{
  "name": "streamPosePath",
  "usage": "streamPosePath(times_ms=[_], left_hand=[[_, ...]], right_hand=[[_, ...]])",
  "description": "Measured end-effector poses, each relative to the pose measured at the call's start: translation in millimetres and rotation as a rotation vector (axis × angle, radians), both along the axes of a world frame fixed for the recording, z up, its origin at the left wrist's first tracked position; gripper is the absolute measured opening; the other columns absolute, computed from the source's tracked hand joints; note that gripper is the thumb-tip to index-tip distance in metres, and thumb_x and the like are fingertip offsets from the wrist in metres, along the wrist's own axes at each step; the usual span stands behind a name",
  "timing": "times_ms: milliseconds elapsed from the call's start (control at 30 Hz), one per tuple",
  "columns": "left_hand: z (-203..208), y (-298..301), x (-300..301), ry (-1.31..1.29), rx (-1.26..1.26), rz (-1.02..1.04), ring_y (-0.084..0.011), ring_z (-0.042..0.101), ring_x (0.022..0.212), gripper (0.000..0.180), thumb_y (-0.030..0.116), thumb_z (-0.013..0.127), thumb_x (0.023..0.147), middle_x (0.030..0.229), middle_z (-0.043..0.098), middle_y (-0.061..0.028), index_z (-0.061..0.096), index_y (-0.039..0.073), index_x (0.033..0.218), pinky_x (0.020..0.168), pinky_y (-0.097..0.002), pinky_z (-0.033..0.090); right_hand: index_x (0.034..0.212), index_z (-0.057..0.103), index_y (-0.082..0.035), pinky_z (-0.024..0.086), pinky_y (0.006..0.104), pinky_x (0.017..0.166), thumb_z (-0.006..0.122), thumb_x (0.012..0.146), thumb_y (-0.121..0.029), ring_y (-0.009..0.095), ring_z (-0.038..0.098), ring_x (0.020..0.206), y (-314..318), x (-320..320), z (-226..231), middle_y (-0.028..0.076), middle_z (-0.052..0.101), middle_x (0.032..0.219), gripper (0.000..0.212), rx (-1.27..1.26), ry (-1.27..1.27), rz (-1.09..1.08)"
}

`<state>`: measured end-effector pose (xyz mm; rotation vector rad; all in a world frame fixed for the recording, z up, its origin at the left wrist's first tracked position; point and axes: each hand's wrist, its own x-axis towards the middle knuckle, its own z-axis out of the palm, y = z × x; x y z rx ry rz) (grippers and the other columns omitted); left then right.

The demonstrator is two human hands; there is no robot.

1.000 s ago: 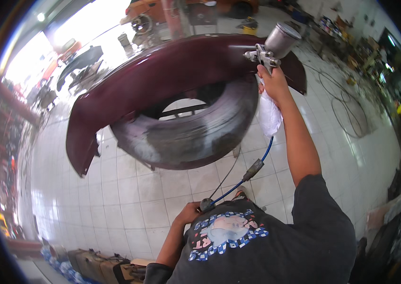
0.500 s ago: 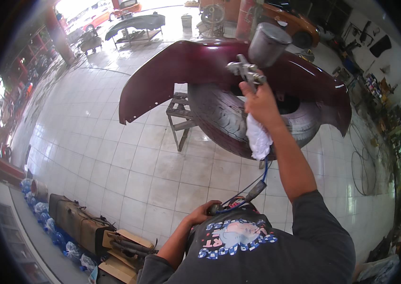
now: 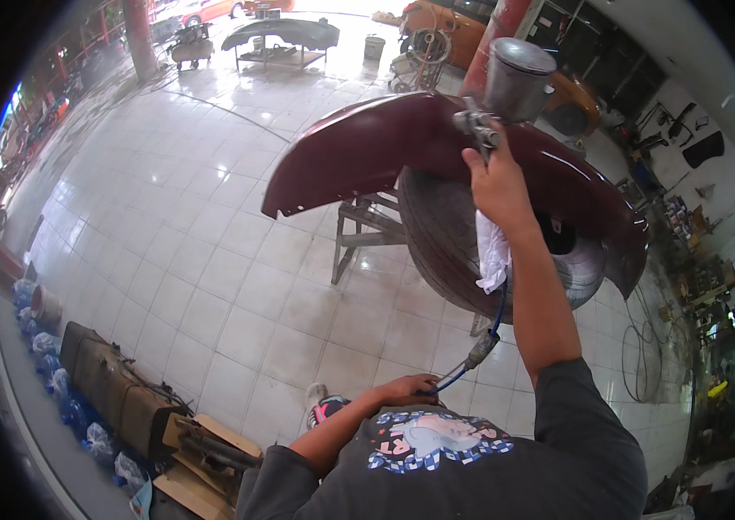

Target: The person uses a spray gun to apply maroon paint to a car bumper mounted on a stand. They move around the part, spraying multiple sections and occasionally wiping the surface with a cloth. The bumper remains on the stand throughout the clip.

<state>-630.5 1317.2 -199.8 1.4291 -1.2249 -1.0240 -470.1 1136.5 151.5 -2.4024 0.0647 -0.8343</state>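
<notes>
Sweeping rightward since a second ago, I now face the dark red curved metal car fender (image 3: pixel 402 143) on its stand; my right grip (image 3: pixel 496 182) pinches the metal cup spray gun (image 3: pixel 506 91) over its crest, left grip (image 3: pixel 411 390) closed on the blue hose (image 3: pixel 496 321).

Right hand (image 3: pixel 497 186) on a spray gun (image 3: pixel 506 91) over a maroon fender (image 3: pixel 367 147), left hand (image 3: pixel 411 390) on its blue hose (image 3: pixel 454 379)

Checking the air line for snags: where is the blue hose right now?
In the head view, the blue hose hangs from the right hand, beside the white rag, down to the left hand.
</notes>
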Motion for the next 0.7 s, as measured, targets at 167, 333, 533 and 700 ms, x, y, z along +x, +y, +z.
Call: streamPosePath(times_ms=[167,333,533,700], left_hand=[[-40,44,28,-0.218,-0.150,0.043,-0.0376,0.053,0.127,0.027,0.030,0.062,0.097,0.135,0.058,-0.0190,0.069,0.007,0.110,0.109,-0.0449,0.042],[-2,87,69,-0.215,-0.082,0.008,-0.0374,0.055,0.126,0.023,0.028,0.060,0.098,0.123,0.065,-0.0148,0.068,0.008,0.107,0.109,-0.0474,0.040],[-10,127,63,-0.113,0.127,-0.023,-0.0373,0.062,0.114,0.036,0.038,0.062,0.096,0.119,0.067,-0.0191,0.068,0.007,0.114,0.096,-0.0444,0.047],[-31,153,51,-0.052,0.232,0.016,-0.0393,0.064,0.109,0.046,0.045,0.062,0.095,0.116,0.070,-0.0206,0.068,0.008,0.121,0.095,-0.0452,0.048]], right_hand=[[0.149,0.035,-0.011,0.050,0.0532,0.093,0.061,0.099,-0.022,0.050,0.061,0.111,81,32,11,0.027,0.066,0.120,0.057,-0.075,0.042,-0.139],[0.147,0.039,-0.013,0.048,0.0454,0.098,0.063,0.100,-0.024,0.047,0.058,0.121,166,51,-21,0.026,0.064,0.127,0.054,0.004,0.161,-0.034],[0.149,0.039,-0.020,0.051,0.0431,0.092,0.065,0.098,-0.021,0.048,0.061,0.114,248,64,-84,0.026,0.067,0.118,0.057,0.055,0.266,0.164],[0.150,0.038,-0.018,0.051,0.0461,0.085,0.066,0.097,-0.021,0.050,0.064,0.103,299,69,-134,0.026,0.069,0.107,0.060,-0.003,0.441,0.225]])
